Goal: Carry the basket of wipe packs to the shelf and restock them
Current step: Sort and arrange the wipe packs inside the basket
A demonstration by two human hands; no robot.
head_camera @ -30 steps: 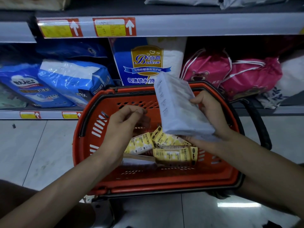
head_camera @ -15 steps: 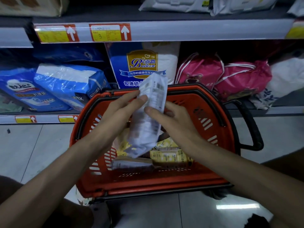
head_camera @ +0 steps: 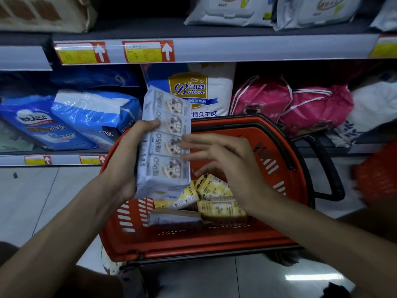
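shelf aisle: left hand [head_camera: 126, 160] fingers round one four-pack [head_camera: 166, 143], right hand [head_camera: 225, 166] fingers spread

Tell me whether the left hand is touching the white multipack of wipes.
Touching. The head view shows the left hand gripping the white multipack, thumb across its front and palm behind its left edge.

Left hand [head_camera: 126, 160] clasped, right hand [head_camera: 227, 166] fingers splayed.

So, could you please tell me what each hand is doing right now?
Left hand: closed on the white pack.
Right hand: open, holding nothing.
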